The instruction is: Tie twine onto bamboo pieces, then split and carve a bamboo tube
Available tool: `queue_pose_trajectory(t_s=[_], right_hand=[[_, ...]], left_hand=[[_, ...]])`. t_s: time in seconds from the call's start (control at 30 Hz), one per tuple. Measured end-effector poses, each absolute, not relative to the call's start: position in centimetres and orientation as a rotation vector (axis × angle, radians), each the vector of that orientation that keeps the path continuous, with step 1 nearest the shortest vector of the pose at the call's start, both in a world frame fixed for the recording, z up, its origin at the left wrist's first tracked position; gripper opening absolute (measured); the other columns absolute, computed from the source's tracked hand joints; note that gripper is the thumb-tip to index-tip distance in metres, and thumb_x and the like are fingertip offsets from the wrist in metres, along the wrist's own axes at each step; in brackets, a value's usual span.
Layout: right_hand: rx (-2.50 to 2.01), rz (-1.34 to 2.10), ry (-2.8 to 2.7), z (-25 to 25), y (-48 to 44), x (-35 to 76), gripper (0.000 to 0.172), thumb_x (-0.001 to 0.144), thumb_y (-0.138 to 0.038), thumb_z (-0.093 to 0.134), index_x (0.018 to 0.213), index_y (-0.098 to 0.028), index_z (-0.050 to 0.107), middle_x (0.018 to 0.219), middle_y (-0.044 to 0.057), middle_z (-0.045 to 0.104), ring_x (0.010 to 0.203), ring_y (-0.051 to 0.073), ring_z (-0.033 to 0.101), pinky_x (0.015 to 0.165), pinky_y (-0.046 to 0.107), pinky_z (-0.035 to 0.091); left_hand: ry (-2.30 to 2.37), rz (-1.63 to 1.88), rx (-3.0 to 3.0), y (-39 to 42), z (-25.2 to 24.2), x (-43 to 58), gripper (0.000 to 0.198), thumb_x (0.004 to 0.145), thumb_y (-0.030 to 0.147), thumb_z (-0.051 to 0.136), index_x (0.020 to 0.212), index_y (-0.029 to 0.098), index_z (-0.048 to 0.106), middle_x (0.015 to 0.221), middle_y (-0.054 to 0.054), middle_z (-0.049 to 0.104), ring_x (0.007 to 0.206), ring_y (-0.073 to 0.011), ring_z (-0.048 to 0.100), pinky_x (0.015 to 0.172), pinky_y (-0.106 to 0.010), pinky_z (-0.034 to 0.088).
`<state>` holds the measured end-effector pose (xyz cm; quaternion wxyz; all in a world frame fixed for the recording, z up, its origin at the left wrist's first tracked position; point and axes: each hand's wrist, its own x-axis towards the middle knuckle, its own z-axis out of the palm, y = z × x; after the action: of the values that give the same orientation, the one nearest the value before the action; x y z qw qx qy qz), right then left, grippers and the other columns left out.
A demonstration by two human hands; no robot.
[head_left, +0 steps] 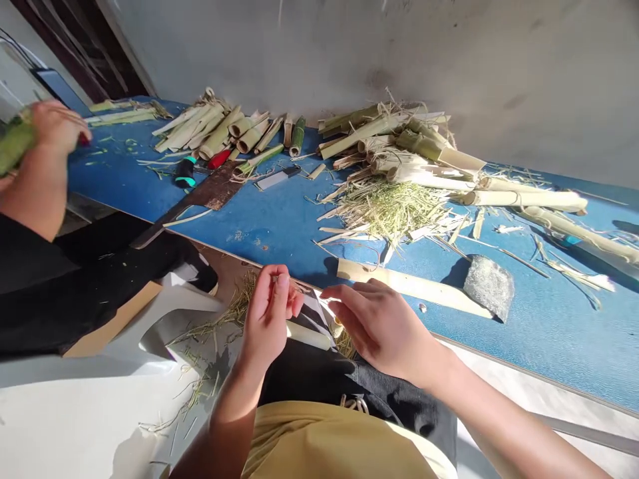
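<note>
The left hand (pixel 269 319) stands upright, fingertips pinched, while the right hand (pixel 379 329) angles toward it, fingers extended.

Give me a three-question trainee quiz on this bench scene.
1. True or false: the co-worker's bare hand grips a green bamboo section.
2. Which lies nearer the person's right hand: the flat pale bamboo strip or the rusty long-bladed knife?
3. Fill in: the heap of shredded straw-coloured fibre lies on a ____ long bench tabletop.
Key: 1 true; 2 the flat pale bamboo strip; 3 blue.
</note>
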<state>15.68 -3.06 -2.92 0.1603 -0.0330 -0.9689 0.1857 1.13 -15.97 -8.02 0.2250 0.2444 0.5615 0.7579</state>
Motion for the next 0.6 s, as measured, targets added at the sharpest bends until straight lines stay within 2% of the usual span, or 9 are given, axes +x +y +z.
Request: queue_pose_trajectory(t_s=[0.13,0.27,0.4,0.6], right_hand=[[-0.074,0.538,-2.855,-2.3,-3.3,15.3,0.018,0.112,-0.023,0.042,0.110,-0.018,0.059,0.086,0.004,0.072,0.072,0.019,0.065,0.073,0.034,0.043],[-0.158,0.760,-2.768,-2.1,-4.0,14.8,0.014,0.113,-0.024,0.041,0.111,-0.019,0.055,0.094,0.006,0.073,0.074,0.017,0.065,0.066,0.030,0.041],[-0.337,0.673,-2.702,-1.9,-4.2,14.9,0.017,0.112,-0.022,0.042,0.105,-0.019,0.058,0.087,0.006,0.072,0.075,0.018,0.063,0.065,0.029,0.036],[-0.398,0.630,-2.655,-0.6,-3.4,15.9,0.024,0.112,-0.029,0.045,0.097,-0.020,0.061,0.073,0.000,0.065,0.061,0.014,0.054,0.060,0.028,0.028]], left_hand=[[1.578,2.049,0.714,-15.9,-7.6,2.0,0.039,0.099,0.061,0.063,0.102,0.023,0.057,0.064,0.007,0.052,0.054,-0.0080,0.051,0.051,-0.019,0.040],[1.663,2.004,0.793,-15.6,-7.4,2.7,0.041,0.099,0.063,0.061,0.103,0.023,0.056,0.066,0.006,0.056,0.057,-0.0096,0.054,0.055,-0.020,0.044],[1.649,2.120,0.813,-15.1,-7.1,2.6,0.039,0.099,0.062,0.062,0.102,0.023,0.055,0.064,0.007,0.055,0.057,-0.0097,0.052,0.055,-0.020,0.044],[1.556,2.190,0.765,-15.1,-6.8,2.4,0.035,0.100,0.057,0.065,0.101,0.023,0.056,0.067,0.007,0.052,0.057,-0.0085,0.045,0.053,-0.019,0.040]])
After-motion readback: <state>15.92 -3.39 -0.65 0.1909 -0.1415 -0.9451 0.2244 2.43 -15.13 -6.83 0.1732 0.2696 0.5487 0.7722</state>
